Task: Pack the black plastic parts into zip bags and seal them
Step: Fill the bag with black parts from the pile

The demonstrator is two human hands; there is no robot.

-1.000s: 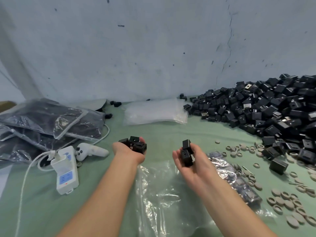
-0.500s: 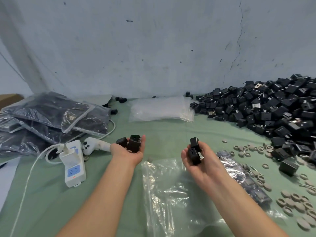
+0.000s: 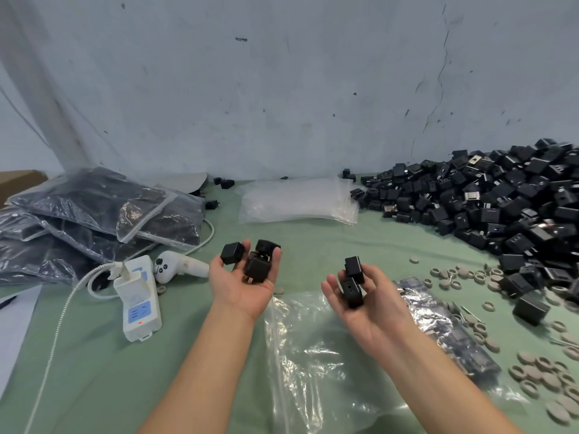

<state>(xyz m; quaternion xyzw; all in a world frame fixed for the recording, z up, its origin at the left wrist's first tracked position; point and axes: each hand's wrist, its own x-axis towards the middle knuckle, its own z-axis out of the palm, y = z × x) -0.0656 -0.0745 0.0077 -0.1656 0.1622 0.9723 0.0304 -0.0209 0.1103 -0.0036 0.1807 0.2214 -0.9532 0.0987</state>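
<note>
My left hand (image 3: 241,286) is palm up over the green table, its fingers cupped round three black plastic parts (image 3: 255,261). To its right, my right hand (image 3: 372,305) is also palm up and grips two black plastic parts (image 3: 354,281) between thumb and fingers. An empty clear zip bag (image 3: 313,355) lies flat on the table just below and between both hands. A big pile of loose black parts (image 3: 501,211) fills the right side against the wall.
Filled zip bags (image 3: 94,214) are heaped at the left, and one more filled bag (image 3: 438,324) lies by my right forearm. A stack of empty bags (image 3: 297,203) sits at the back. Also here: white power strip (image 3: 138,303), white controller (image 3: 178,267), grey rings (image 3: 532,374).
My left hand has turned palm up, so its black parts show more fully. My right hand has hardly moved, and both hands keep their parts.
</note>
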